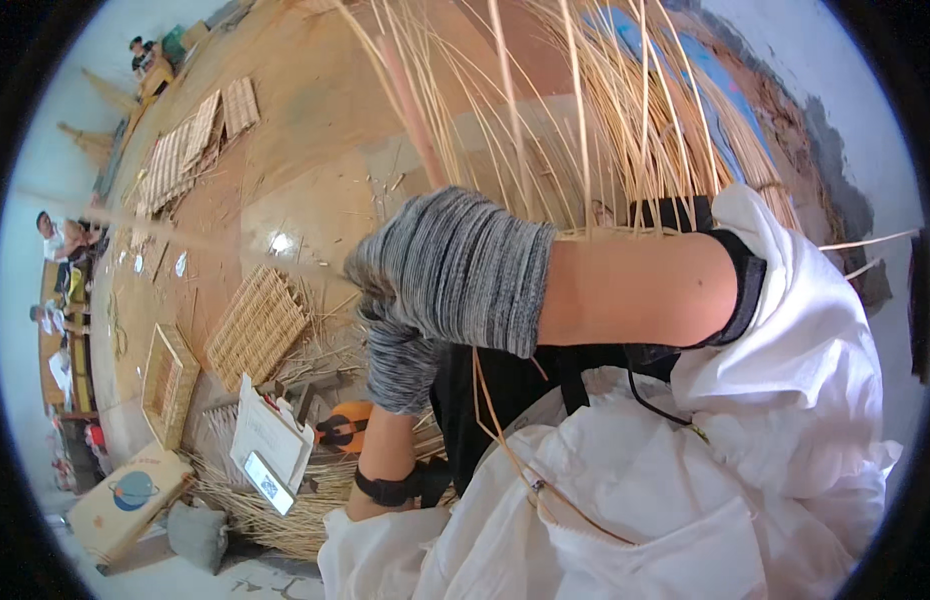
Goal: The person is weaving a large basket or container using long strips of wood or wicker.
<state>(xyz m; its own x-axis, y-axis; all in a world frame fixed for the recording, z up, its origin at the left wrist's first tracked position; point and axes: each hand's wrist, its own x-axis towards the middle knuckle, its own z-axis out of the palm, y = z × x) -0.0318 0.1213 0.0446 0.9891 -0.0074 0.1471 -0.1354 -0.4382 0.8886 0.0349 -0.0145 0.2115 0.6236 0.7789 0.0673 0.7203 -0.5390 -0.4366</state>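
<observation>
Both of my hands wear grey striped knit gloves and meet in front of my lap. My right hand point(440, 260) is closed, its knuckles turned left, at the end of a thin pale cane strand point(225, 240) that runs leftward, blurred by motion. Just below it and partly covered by it, my left hand point(400, 360) is curled closed; what its fingers hold is hidden. Past my right forearm, several upright canes point(585, 120) rise and fan out. Another thin cane point(505, 440) hangs down from below my right hand across my white clothing point(635, 480).
To the left on the floor lie a woven mat point(257, 325), a woven tray point(163, 385), papers, a phone point(270, 483), an orange round object point(345, 428) and cane bundles point(275, 520). More mats point(190, 150) lie farther off. Several people sit along the left wall.
</observation>
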